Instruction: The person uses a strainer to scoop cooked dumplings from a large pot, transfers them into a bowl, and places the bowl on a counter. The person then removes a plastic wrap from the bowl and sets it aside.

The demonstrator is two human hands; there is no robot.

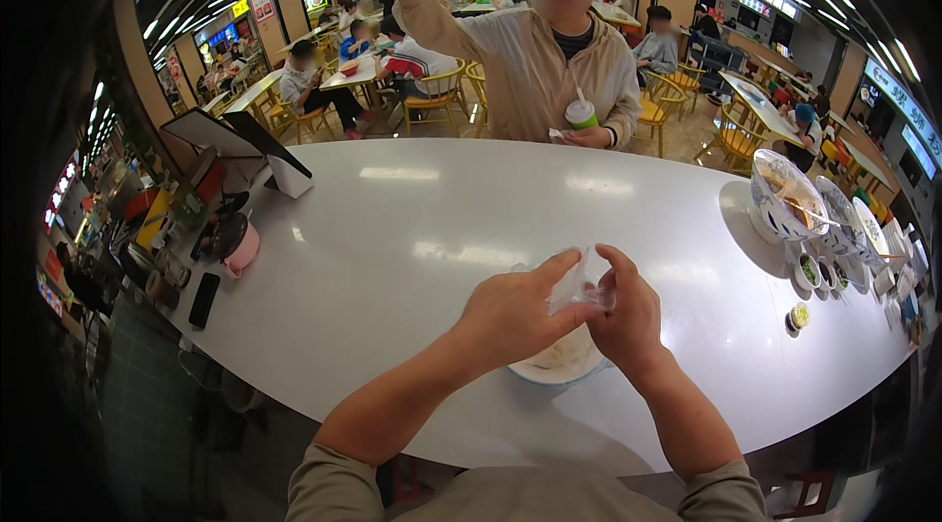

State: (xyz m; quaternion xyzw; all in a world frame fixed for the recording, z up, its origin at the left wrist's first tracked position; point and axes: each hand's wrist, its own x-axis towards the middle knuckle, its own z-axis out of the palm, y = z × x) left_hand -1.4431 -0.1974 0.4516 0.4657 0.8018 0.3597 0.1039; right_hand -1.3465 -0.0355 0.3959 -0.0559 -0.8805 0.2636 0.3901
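Note:
Between my two hands is a piece of clear plastic film or a small bag, thin and crumpled. My left hand pinches it from the left, with the thumb reaching across towards the other hand. From the right, my right hand grips its other side, forefinger raised. Beneath both hands a round bowl with a bluish rim stands on the white counter. Pale food shows inside it, and the hands hide much of the bowl.
At the left are a black phone, a pink lidded pot and a tablet stand. Patterned bowls, small dishes and a sauce cup line the right. Across the counter a person holds a drink cup, one arm raised.

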